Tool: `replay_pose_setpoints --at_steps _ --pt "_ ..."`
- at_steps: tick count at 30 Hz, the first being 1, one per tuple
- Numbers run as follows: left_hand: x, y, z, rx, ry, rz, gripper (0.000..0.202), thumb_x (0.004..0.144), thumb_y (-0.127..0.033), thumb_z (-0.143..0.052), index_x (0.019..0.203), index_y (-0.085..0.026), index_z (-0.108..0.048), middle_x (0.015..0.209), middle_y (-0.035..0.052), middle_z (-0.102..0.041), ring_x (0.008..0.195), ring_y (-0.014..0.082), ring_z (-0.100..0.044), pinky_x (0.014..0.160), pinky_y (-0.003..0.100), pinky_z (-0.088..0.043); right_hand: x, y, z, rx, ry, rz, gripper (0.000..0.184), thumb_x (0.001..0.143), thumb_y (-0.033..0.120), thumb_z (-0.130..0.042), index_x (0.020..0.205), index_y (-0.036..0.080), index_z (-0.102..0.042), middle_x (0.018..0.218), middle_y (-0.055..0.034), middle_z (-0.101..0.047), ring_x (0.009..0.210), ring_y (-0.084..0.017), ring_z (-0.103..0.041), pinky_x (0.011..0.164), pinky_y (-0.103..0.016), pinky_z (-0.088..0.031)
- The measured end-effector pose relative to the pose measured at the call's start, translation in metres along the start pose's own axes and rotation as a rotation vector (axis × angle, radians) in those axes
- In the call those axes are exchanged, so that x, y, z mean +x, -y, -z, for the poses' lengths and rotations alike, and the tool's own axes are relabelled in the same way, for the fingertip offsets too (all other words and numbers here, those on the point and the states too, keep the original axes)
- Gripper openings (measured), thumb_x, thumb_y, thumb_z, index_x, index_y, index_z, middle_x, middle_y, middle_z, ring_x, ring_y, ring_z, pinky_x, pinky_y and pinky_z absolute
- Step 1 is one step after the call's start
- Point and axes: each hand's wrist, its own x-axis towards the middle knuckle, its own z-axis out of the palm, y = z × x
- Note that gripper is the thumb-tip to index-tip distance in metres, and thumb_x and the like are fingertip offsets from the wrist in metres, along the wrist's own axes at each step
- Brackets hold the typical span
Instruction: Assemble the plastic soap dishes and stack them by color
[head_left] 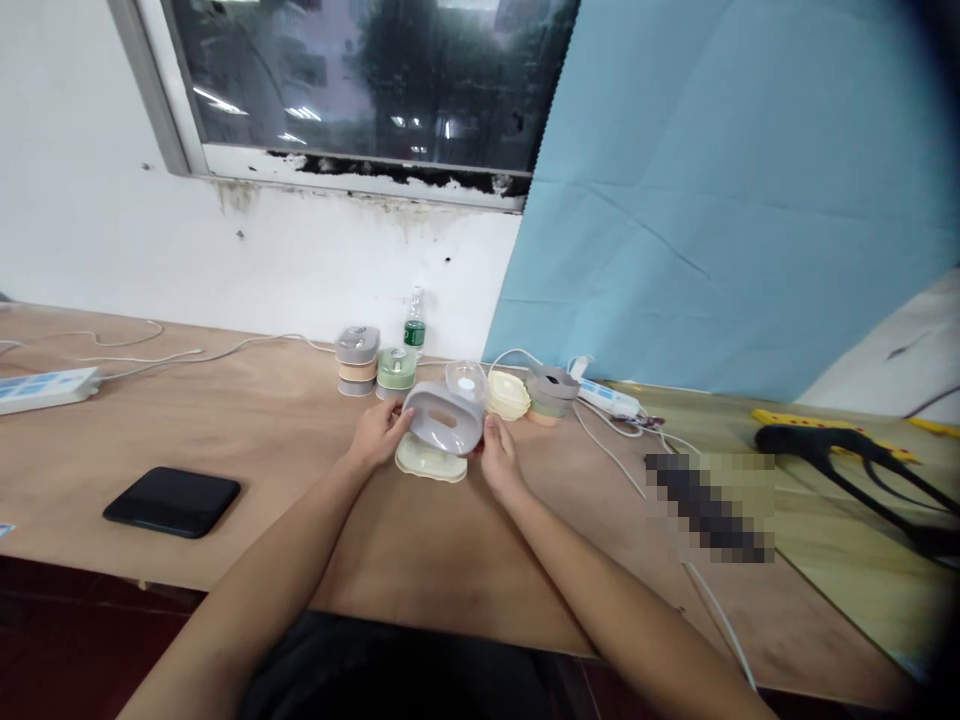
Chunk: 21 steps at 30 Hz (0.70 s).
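Between my two hands is a grey oval lid (pixel 453 438) with a slot-shaped opening in its middle, tilted up above the table. My left hand (pixel 379 435) grips its left end, thumb on the near side. At the other end, my right hand (pixel 501 460) is closed on its edge. Just below the lid lies a shallow cream container (pixel 429 465), partly covered by it. A clear plastic piece (pixel 466 380) shows behind the lid. Right of that sit stacked cream pieces (pixel 508 396) and a stack of grey, greenish and orange rings (pixel 553 385).
Stacked grey and orange boxes (pixel 358 362), a green box (pixel 396 372) and a water bottle (pixel 415 325) stand near the wall. A black phone-like slab (pixel 172 502) lies left. Power strips (pixel 49 390) and white cables run along the table; a black-handled object (pixel 817 440) lies right.
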Motion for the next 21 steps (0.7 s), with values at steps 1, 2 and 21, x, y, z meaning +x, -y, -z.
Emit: replay_pose_setpoints --at_steps 1,2,21 --pt "0.001 0.001 0.001 -0.006 0.003 0.018 0.039 0.088 -0.05 -0.046 0.102 -0.018 -0.063 0.08 0.003 -0.067 0.073 0.0177 -0.061 0.065 0.027 -0.043 0.001 -0.003 0.001 0.033 0.01 -0.047 0.045 0.083 0.069 -0.039 0.08 0.025 -0.045 0.065 0.0006 -0.05 0.055 -0.017 -0.049 0.049 -0.031 -0.048" --pt "0.001 0.002 0.001 -0.017 0.006 0.031 0.039 0.087 -0.05 -0.048 0.105 -0.018 -0.062 0.076 0.0018 -0.066 0.071 0.0172 -0.06 0.063 0.026 -0.043 0.003 -0.006 0.004 0.048 0.023 -0.077 0.045 0.081 0.07 -0.042 0.082 0.025 -0.047 0.064 0.0008 -0.051 0.054 -0.017 -0.05 0.048 -0.031 -0.048" --pt "-0.003 -0.001 0.0 0.212 0.21 -0.01 0.042 0.085 -0.028 -0.045 0.125 -0.022 -0.059 0.095 0.0049 -0.071 0.081 0.0219 -0.065 0.072 0.029 -0.046 0.012 -0.023 0.019 -0.246 0.14 -0.081 0.045 0.085 0.063 -0.039 0.09 0.023 -0.06 0.049 0.0033 -0.055 0.037 -0.016 -0.051 0.036 -0.027 -0.037"
